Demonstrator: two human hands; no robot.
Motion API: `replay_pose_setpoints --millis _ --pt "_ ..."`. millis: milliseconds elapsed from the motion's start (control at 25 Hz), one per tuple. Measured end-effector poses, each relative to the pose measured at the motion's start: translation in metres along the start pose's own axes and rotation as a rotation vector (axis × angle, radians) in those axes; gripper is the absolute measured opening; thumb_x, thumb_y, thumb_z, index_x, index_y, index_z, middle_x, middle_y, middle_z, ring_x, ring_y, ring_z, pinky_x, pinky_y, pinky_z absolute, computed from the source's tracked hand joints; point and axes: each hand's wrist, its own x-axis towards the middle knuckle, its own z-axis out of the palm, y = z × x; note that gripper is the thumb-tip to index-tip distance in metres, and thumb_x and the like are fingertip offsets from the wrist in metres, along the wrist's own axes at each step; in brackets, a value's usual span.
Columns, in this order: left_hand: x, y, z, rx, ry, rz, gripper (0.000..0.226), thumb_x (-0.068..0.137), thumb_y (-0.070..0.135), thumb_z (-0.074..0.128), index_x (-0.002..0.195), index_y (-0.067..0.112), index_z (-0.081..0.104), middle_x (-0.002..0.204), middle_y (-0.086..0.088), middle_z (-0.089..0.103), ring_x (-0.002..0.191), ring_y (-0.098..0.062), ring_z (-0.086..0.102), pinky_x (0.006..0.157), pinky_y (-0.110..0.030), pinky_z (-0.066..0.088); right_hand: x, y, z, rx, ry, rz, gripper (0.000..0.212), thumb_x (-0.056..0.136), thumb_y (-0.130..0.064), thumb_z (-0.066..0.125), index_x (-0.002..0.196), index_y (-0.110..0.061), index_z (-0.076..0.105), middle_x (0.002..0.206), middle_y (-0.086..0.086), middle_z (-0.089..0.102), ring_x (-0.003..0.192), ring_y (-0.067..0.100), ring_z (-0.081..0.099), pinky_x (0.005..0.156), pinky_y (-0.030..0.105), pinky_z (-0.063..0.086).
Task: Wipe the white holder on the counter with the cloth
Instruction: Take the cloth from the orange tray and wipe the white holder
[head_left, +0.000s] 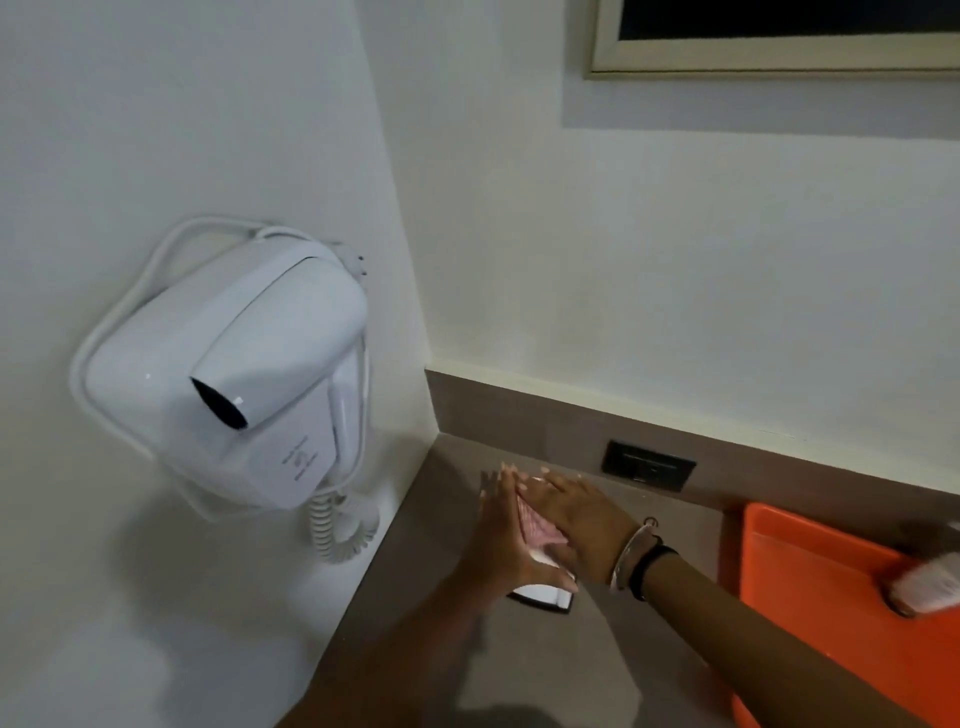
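— What's closest to you?

— My forearms, reaching across the grey-brown surface (467, 665). My left hand (501, 540) stands on edge, fingers straight, pressed to the side of the small white rectangular holder (543, 597), which sits on the surface near the corner.

— And the other?

— My right hand (576, 519), bracelets at the wrist, lies flat and spread on the pale pink cloth (535, 530), pushing it onto the holder's top.

— Anything around?

— A white wall-mounted hairdryer (234, 379) to the left, an orange plastic tray (831, 597) to the right.
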Motion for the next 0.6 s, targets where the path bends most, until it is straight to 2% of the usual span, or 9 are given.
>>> replay_pose_setpoints --millis 120,240,360,480,520,600 --pt "0.004 -0.015 0.004 0.008 0.033 0.002 0.146 0.048 0.093 0.054 0.153 0.015 -0.011 0.166 -0.011 -0.005 0.152 -0.031 -0.010 0.123 -0.056 0.010 0.000 -0.002 0.006 -0.080 -0.095 -0.085 0.089 0.083 -0.077 0.024 0.154 -0.026 0.011 0.163 -0.001 0.012 0.150 0.023 0.005 0.121 0.047 0.004" --pt "0.007 -0.020 0.005 0.061 0.046 0.012 0.146 0.048 0.097 0.047 0.156 0.013 -0.004 0.167 -0.010 -0.003 0.153 -0.029 -0.012 0.124 -0.055 0.010 0.001 0.004 0.002 -0.130 -0.123 -0.110 0.095 0.078 -0.083 0.011 0.154 -0.026 0.015 0.162 -0.001 0.016 0.150 0.024 0.005 0.120 0.052 0.005" --pt "0.011 -0.020 0.004 0.162 0.041 0.067 0.143 0.048 0.096 0.052 0.154 0.024 -0.011 0.167 -0.003 -0.004 0.153 -0.025 -0.012 0.123 -0.054 0.012 -0.006 0.004 0.000 -0.135 -0.123 -0.125 0.092 0.079 -0.083 0.019 0.152 -0.028 0.022 0.161 -0.001 0.023 0.149 0.025 0.012 0.120 0.052 0.004" --pt "0.015 -0.017 0.002 0.237 -0.033 0.073 0.145 0.044 0.092 0.062 0.154 0.032 -0.010 0.167 0.002 -0.004 0.154 -0.025 -0.009 0.124 -0.054 0.013 -0.020 0.010 0.001 -0.141 -0.158 -0.114 0.096 0.076 -0.085 0.026 0.152 -0.029 0.019 0.161 -0.001 0.024 0.149 0.024 0.015 0.120 0.050 0.008" --pt "0.016 -0.016 0.000 0.269 -0.053 0.080 0.145 0.043 0.091 0.064 0.154 0.033 -0.008 0.167 0.002 -0.004 0.154 -0.025 -0.008 0.124 -0.052 0.009 -0.024 0.014 0.002 -0.147 -0.166 -0.109 0.097 0.074 -0.085 0.031 0.152 -0.029 0.019 0.160 -0.002 0.025 0.148 0.024 0.017 0.120 0.050 0.013" --pt "0.018 -0.017 -0.001 0.325 -0.076 0.121 0.144 0.045 0.090 0.066 0.155 0.030 -0.005 0.168 0.001 -0.003 0.154 -0.024 -0.006 0.125 -0.049 0.000 -0.030 0.022 0.003 -0.205 -0.148 -0.156 0.092 0.072 -0.075 0.050 0.149 -0.028 0.029 0.155 -0.002 0.037 0.143 0.026 0.033 0.114 0.049 0.031"
